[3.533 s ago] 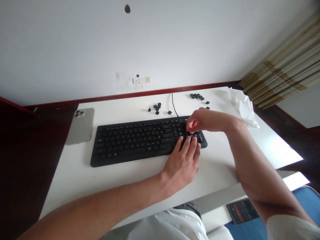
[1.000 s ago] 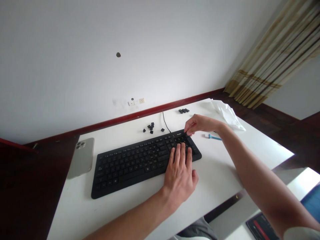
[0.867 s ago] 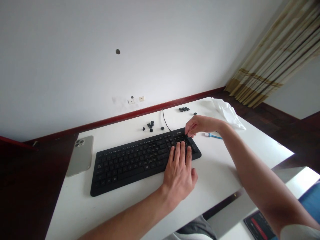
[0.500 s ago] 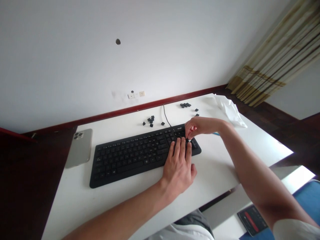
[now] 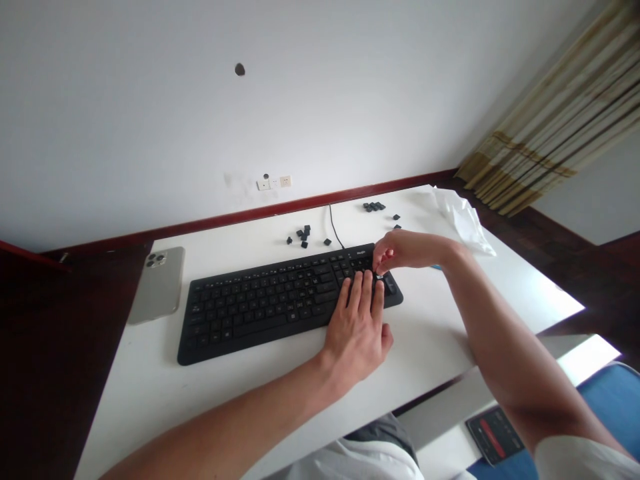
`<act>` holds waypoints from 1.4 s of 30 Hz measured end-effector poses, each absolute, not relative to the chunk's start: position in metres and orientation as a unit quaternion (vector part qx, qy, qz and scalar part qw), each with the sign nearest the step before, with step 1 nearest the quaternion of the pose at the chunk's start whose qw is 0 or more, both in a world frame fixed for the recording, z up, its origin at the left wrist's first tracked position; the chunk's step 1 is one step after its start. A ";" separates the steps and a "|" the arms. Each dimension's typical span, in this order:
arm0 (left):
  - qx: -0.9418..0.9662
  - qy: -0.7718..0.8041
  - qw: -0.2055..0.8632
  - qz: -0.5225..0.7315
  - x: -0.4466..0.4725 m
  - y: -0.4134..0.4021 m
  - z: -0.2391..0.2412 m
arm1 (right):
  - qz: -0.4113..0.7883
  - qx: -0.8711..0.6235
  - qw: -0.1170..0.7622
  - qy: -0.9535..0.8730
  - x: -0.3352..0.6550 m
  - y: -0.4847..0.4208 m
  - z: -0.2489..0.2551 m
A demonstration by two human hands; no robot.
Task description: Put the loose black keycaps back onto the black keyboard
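Observation:
A black keyboard (image 5: 270, 320) lies at a slant on the white table, with some keycaps off its right part. My left hand (image 5: 356, 327) rests flat over the keyboard's right end, fingers stretched out and slightly apart. Just beyond those fingertips, my right hand (image 5: 393, 252) is bent down over the number pad, thumb and fingers pinched together. A small whitish bit shows under the pinch; what the fingers hold is too small to name. Loose black keycaps (image 5: 303, 233) lie behind the keyboard, and another group of keycaps (image 5: 373, 207) sits further back on the right.
A phone (image 5: 157, 285) lies at the table's left edge. White crumpled plastic (image 5: 463, 220) is at the back right. The keyboard cable (image 5: 334, 227) runs off the back edge toward the wall. Below, a dark box (image 5: 493, 433) with a red stripe sits near a blue seat.
The view has shifted slightly. My left hand stays flat on the keyboard, and my right hand stays pinched at the number pad with little visible movement.

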State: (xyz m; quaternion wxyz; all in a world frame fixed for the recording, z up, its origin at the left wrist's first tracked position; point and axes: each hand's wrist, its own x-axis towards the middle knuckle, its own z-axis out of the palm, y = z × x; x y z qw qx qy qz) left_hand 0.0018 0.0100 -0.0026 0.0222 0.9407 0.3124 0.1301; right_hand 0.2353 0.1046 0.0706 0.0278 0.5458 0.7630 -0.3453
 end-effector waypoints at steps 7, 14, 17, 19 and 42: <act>0.940 0.316 0.028 0.125 0.002 0.010 -0.001 | -0.280 0.585 0.045 0.760 0.224 0.099 0.075; 0.942 0.313 0.027 0.123 0.002 0.010 -0.001 | -0.290 0.589 0.040 0.753 0.226 0.101 0.074; 0.942 0.313 0.025 0.123 0.002 0.010 -0.001 | -0.308 0.572 0.033 0.760 0.227 0.100 0.074; 0.942 0.313 0.025 0.122 0.002 0.010 0.000 | -0.303 0.570 0.030 0.764 0.227 0.100 0.074; 0.944 0.310 0.034 0.111 0.004 0.010 0.000 | -0.230 0.631 0.126 0.730 0.203 0.087 0.077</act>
